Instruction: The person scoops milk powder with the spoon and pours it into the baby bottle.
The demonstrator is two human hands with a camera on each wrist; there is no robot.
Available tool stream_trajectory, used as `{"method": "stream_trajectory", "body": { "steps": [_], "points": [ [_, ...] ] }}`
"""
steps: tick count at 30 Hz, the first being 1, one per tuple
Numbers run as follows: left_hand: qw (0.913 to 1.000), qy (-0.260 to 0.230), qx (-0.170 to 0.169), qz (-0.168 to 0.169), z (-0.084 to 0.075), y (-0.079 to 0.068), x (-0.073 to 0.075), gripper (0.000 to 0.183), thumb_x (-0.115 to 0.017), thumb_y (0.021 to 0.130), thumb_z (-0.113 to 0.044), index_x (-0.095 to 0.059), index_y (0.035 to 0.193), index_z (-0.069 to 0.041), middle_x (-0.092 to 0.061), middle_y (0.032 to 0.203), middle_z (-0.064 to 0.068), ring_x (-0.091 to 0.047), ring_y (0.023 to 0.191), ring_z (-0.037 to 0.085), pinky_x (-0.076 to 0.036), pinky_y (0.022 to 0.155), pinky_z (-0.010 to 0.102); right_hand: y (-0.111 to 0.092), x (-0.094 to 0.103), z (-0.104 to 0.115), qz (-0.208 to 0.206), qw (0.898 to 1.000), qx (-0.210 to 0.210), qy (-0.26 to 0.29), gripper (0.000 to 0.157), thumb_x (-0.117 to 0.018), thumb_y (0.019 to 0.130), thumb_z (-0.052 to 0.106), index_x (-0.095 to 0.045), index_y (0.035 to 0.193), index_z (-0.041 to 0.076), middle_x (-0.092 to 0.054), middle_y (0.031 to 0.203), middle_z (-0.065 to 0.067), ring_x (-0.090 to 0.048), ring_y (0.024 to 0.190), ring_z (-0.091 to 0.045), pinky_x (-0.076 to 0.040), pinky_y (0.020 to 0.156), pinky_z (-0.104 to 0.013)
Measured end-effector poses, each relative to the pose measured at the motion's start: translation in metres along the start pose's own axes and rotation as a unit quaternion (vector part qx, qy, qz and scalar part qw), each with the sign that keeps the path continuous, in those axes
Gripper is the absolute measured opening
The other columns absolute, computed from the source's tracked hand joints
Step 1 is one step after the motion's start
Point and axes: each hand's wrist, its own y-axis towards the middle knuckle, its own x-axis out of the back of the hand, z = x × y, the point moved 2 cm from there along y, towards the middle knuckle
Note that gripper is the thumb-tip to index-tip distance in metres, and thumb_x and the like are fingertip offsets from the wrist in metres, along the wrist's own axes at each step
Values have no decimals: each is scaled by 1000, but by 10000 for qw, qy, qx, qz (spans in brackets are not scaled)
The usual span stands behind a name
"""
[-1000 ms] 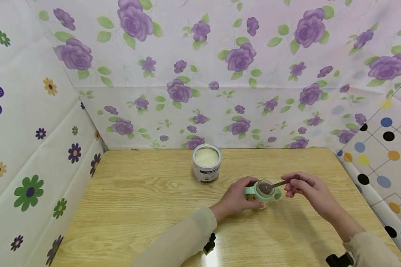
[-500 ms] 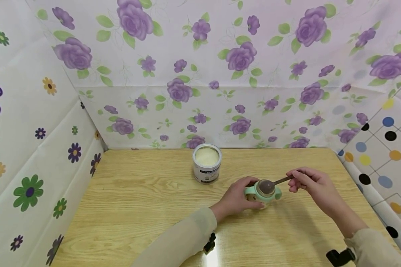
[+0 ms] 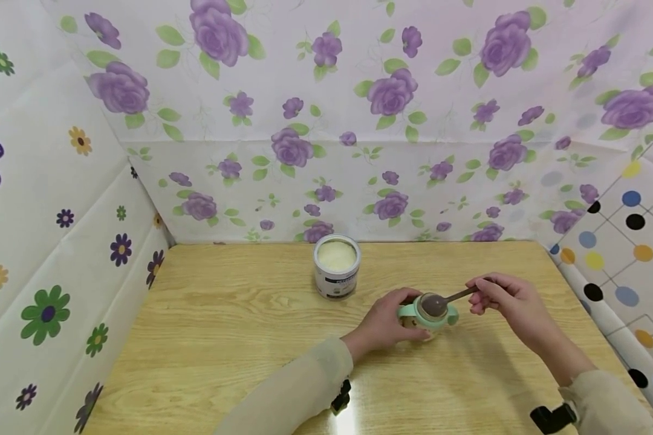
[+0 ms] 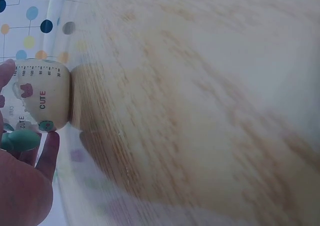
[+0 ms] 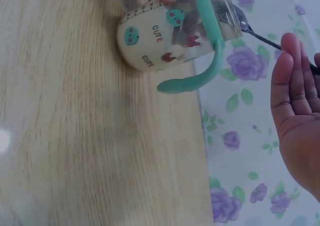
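Note:
A clear baby bottle (image 3: 438, 324) with a mint-green collar and side handles stands on the wooden table. My left hand (image 3: 385, 320) grips its side from the left. Pale contents fill its lower part in the right wrist view, below CUTE lettering and small printed faces on the bottle (image 5: 155, 41). Between thumb and fingers, my right hand (image 3: 507, 305) pinches the handle of a dark metal spoon (image 3: 434, 304). The spoon's bowl lies in the bottle's open mouth, its handle slanting up to the right. In the right wrist view the spoon's bowl (image 5: 237, 18) shows through the clear neck.
An open can (image 3: 335, 279) of pale yellow powder stands behind and left of the bottle, near the table's back edge. The wooden table (image 3: 239, 314) meets a purple-flowered cloth (image 3: 283, 193) at the back. Patterned cloths hang on both sides.
My right hand has shifted slightly right and up, and the spoon's bowl has turned within the bottle's mouth. My left hand, the bottle and the can have stayed in place.

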Motion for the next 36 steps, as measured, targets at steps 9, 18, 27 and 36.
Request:
{"method": "stream_trajectory", "body": {
  "steps": [9, 18, 27, 36],
  "points": [
    [10000, 23, 12, -15, 1, 0, 0, 72, -95, 85, -33, -59, 146, -26, -64, 138, -14, -57, 126, 2, -48, 111, 26, 1, 1, -3, 188, 9900, 110, 1395, 31, -46, 116, 13, -76, 116, 5, -78, 94, -4, -76, 82, -17, -66, 76, -31],
    [10000, 11, 60, 29, 0, 0, 1, 71, -94, 85, -34, -59, 146, -25, -63, 138, -13, -57, 127, 2, -47, 112, 26, 4, 3, -11, 497, 9550, 213, 2918, 42, -35, 118, 11, -77, 115, 3, -81, 96, -4, -78, 88, -12, -65, 79, -25],
    [9999, -13, 112, 43, -2, -2, 4, 78, -95, 83, -37, -56, 150, -27, -62, 140, -15, -57, 129, 3, -47, 113, 28, 4, 3, -18, 451, 9082, -290, 4150, 53, -31, 119, 22, -78, 107, 2, -81, 94, -6, -78, 86, -14, -65, 79, -25],
    [9996, -239, 95, 105, -16, -6, 18, 83, -94, 85, -31, -53, 156, -19, -58, 152, -3, -56, 139, 19, -52, 112, 30, 7, 3, -15, 18, 8900, -615, 4517, 46, -40, 118, 26, -75, 100, 3, -79, 88, -5, -76, 79, -13, -64, 73, -25]
  ]
}}
